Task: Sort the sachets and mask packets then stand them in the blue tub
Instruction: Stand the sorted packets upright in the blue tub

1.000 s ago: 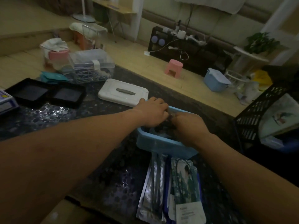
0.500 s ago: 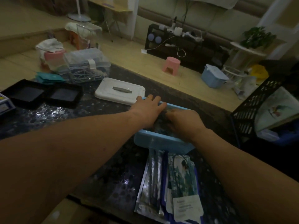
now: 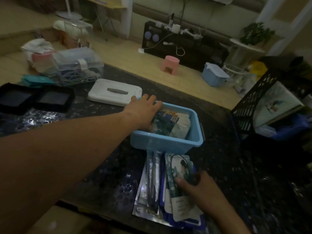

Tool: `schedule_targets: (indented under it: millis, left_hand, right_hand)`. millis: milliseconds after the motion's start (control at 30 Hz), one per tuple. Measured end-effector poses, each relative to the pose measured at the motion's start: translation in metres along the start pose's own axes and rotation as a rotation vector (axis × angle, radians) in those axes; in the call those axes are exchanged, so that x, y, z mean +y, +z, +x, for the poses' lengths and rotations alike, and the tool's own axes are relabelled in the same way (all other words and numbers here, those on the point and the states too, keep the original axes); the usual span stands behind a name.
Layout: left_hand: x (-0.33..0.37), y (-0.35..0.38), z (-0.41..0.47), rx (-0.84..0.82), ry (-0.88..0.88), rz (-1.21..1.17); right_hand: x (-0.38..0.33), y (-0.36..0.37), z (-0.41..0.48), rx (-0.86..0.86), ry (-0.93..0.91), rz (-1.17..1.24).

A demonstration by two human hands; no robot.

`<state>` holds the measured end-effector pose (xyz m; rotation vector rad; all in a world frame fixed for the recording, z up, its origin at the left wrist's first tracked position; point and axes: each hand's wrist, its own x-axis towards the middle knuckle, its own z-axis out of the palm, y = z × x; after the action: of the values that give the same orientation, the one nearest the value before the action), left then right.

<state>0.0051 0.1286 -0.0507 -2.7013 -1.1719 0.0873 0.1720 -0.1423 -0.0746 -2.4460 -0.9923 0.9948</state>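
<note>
The blue tub stands mid-table with several mask packets leaning inside it. My left hand reaches into the tub's left side, its fingers lying over the far rim and pressing against the packets. In front of the tub lies a loose pile: silver sachets on the left and a green illustrated mask packet on top at the right. My right hand pinches that top packet, thumb on its face.
A white lid lies left of the tub. Two black trays and a clear box of cables sit further left. A black mesh basket with papers stands at the right. The table's far edge runs behind the tub.
My right hand has come out of the tub and moved back to the pile in front, taking hold of the top packet. My left hand stays at the tub's left side.
</note>
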Motion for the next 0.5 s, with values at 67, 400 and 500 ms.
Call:
schedule_targets:
  millis: [67,400,500]
  left_hand:
    - [0.0,0.0,0.0,-0.003,-0.002,0.008]
    - [0.001,0.001,0.001,-0.003,-0.007,0.006]
    - [0.001,0.001,0.001,-0.001,-0.005,0.003]
  right_hand:
    - [-0.004,0.0,0.003,-0.017,0.042,0.012]
    - [0.006,-0.016,0.01,-0.039,0.15,0.182]
    - [0.017,-0.017,0.016,-0.086,0.147,0.203]
